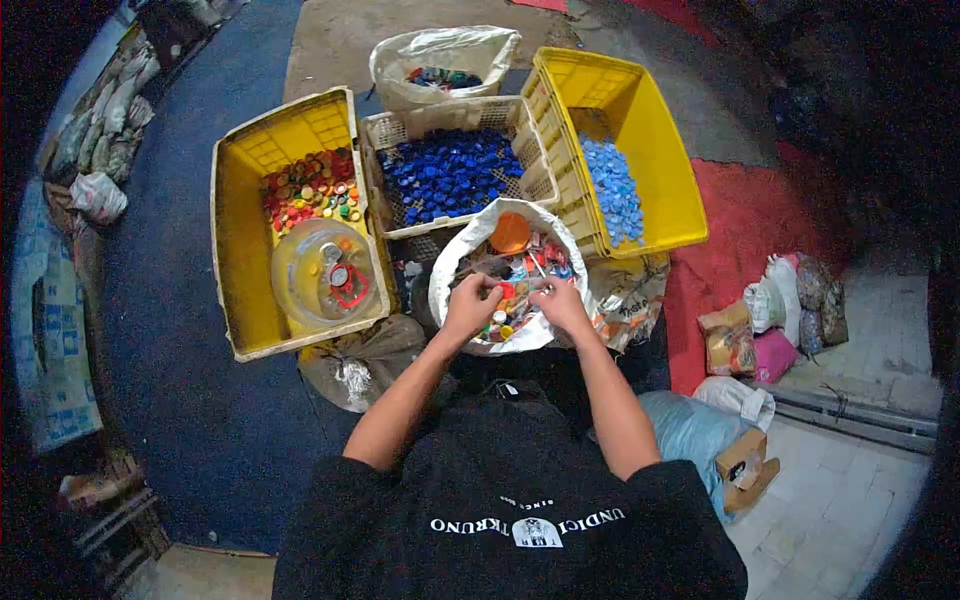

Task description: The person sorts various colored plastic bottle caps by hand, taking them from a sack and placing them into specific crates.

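Observation:
A white sack (452,252) with its rim rolled down stands in front of me, filled with mixed plastic caps and scraps. Over its contents my left hand (470,306) is closed, thumb and fingers drawn together beside a red cap (507,290). My right hand (562,304) is closed too, its fingertips bunched near a thin white stick (537,264). What either hand pinches is too small to make out. An orange round lid (510,232) lies at the sack's far side.
Left, a yellow crate (232,215) holds red, yellow and green caps and a clear plastic jug (298,270). Dark blue caps (450,170) fill a white crate (543,175). Light blue caps (610,190) lie in another yellow crate (665,160). Behind stands a white sack (395,92).

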A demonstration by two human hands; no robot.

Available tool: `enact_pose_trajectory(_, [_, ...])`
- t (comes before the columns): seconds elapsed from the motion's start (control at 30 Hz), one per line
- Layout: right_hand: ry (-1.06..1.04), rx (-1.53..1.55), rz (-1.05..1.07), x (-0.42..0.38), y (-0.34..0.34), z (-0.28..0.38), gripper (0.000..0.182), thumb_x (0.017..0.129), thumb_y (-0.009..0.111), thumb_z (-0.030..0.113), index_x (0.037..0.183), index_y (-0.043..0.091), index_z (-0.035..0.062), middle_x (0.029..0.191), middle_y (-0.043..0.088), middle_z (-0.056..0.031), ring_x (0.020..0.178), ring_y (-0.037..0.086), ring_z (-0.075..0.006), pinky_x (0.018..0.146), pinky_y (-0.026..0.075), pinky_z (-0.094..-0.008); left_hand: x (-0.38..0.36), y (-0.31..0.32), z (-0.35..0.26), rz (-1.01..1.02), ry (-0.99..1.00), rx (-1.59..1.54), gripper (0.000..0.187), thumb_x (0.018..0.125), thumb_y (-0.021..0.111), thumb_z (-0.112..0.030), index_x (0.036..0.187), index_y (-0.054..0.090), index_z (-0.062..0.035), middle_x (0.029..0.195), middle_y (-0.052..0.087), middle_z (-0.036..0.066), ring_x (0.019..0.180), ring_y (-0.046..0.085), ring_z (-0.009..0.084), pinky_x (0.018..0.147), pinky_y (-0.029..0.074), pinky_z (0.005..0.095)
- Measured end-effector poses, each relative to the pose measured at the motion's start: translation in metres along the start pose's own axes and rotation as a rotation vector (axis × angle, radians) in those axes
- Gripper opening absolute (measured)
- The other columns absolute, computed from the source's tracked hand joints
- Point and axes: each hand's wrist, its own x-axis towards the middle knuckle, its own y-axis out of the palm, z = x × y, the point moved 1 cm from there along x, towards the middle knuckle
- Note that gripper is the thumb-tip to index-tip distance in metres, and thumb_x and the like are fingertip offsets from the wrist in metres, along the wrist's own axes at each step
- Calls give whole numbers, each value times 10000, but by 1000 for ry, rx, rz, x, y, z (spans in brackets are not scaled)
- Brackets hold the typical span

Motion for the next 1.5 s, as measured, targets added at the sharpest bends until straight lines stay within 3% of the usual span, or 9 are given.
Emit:
enact_pose_trajectory(0.03, [-256,-362,-13,8,8,2,243,834,623,214,981,676,27,855,670,-191,747,659,-319,660,514,-436,-9,-13,-7,48,-149,-26,218,827,668,-196,908,645,4,802,646,127,745,623,208,702,487,325])
enact_pose_trajectory(0.2, [-79,-734,87,27,30,-14,195,822,534,128,890,697,44,885,682,-193,835,675,-345,727,545,-454,-53,-50,-21,-74,-240,-147,197,865,642,-189,924,651,-1,776,651,68,733,594,131,686,475,294])
enact_pose_trajectory(0.57, [-128,-815,53,30,22,-26,210,820,525,146,813,695,23,850,674,-193,846,668,-365,744,539,-465,-62,-78,17,-90,-287,-329,181,901,617,-187,922,608,-7,717,603,23,636,558,71,580,458,236])
enact_pose_trajectory(0.7, [-182,-338,27,18,9,-2,180,770,612,197,788,671,27,841,663,-165,741,634,-291,655,492,-383,-59,-80,14,-104,-471,-632,150,910,570,-129,910,523,13,759,603,101,547,605,173,443,502,286])
enact_pose_trajectory(0.77, [76,80,95,7,9,0,191,822,573,187,847,665,21,830,666,-134,675,614,-227,586,476,-339,-53,-75,23,-24,-418,-681,149,915,555,-111,892,498,25,801,605,130,616,649,208,484,536,301])
enact_pose_trajectory(0.9, [388,1380,419,-17,29,2,339,847,530,199,1092,567,-33,888,642,-128,708,597,-190,596,489,-262,-39,-72,15,97,-496,-750,136,907,558,-78,900,474,29,822,604,159,688,680,258,530,568,315])
enact_pose_trajectory(0.97, [427,1570,340,-31,44,15,359,845,515,196,1091,550,-63,1017,622,-155,867,618,-218,670,527,-290,-33,-66,10,78,-513,-764,124,916,561,-95,893,462,-24,737,598,91,567,568,111,545,540,266])
enact_pose_trajectory(1.2, [371,1687,412,-36,68,43,266,911,466,150,1119,518,-8,1130,575,-236,1029,593,-338,886,524,-420,-22,-70,19,240,-499,-807,347,930,505,-108,1235,496,57,898,627,122,728,640,167,777,567,305])
enact_pose_trajectory(1.5, [363,1445,754,50,121,149,284,946,503,293,1033,511,23,1041,567,-135,981,574,-267,872,506,-441,-12,-167,2,-33,-561,-1210,340,932,530,-248,1167,512,-5,1075,558,132,1033,579,243,923,529,342])
